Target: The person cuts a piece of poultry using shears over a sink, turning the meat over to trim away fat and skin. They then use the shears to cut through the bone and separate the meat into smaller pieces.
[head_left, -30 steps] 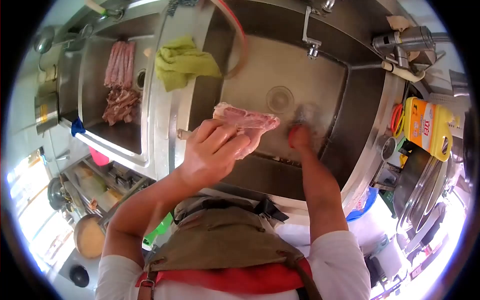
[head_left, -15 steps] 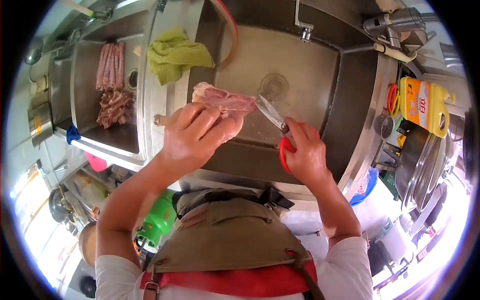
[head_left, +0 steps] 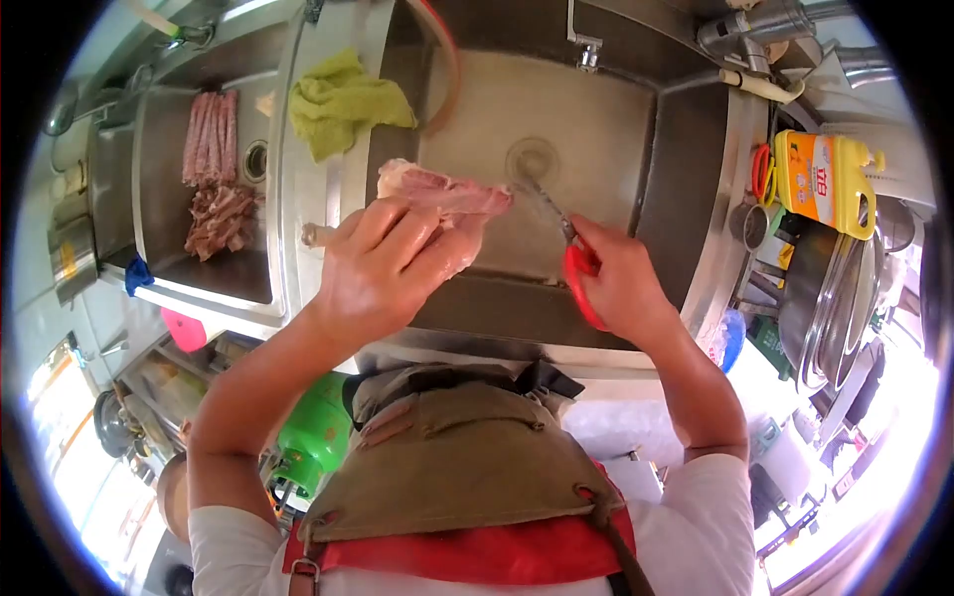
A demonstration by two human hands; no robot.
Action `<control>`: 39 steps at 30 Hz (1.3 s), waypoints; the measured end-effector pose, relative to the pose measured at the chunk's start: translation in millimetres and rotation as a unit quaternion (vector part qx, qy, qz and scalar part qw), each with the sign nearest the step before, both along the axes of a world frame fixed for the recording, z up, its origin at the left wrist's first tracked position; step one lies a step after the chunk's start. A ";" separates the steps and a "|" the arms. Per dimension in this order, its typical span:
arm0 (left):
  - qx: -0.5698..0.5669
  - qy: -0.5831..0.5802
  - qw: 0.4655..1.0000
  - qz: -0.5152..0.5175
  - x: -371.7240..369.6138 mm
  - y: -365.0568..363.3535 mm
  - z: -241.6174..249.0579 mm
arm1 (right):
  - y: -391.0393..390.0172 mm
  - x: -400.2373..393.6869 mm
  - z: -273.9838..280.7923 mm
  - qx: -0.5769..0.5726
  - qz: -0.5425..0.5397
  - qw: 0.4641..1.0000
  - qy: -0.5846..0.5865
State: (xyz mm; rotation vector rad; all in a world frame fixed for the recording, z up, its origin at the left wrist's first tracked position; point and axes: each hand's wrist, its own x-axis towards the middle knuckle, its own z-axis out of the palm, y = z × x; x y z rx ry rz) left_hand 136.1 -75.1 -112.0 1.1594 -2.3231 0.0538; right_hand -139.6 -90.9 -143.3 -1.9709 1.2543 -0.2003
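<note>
My left hand [head_left: 383,263] is wrapped round a piece of raw meat [head_left: 447,192] above the near left part of the large sink [head_left: 566,114]. A bone end pokes out on the left side of the hand. My right hand [head_left: 624,273] grips red-handled scissors [head_left: 583,273] over the same sink. Their blades point up and left, with the tips beside the right end of the meat; seen nearly edge-on, they look close together. Whether the tips touch the meat I cannot tell.
The left sink holds long meat strips [head_left: 210,139] and a pile of meat pieces [head_left: 221,221]. A green cloth [head_left: 348,104] lies on the divider between the sinks. Right of the large sink are a yellow jug [head_left: 825,184] and stacked pans [head_left: 830,308]. A faucet [head_left: 588,57] overhangs the far edge.
The scissors have turned and their blades look closer together. My right hand has moved slightly right and rotated. My left hand keeps its hold on the meat; the whole view has shifted a little.
</note>
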 end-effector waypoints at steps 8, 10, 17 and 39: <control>0.033 0.032 0.998 0.041 -31.2 17.5 -32.7 | -3.3 69.0 -52.5 0.387 -0.373 0.704 -0.464; 0.050 0.017 0.998 0.035 -43.0 26.2 -35.6 | -5.0 69.9 -60.8 0.383 -0.384 0.663 -0.515; 0.241 0.189 0.952 0.020 -43.5 16.7 -36.8 | -31.2 54.1 -66.9 0.381 -0.359 0.667 -0.530; 0.771 0.309 0.537 0.148 -7.9 -68.3 -134.4 | -24.6 -14.5 -106.3 0.340 -0.060 0.929 -0.136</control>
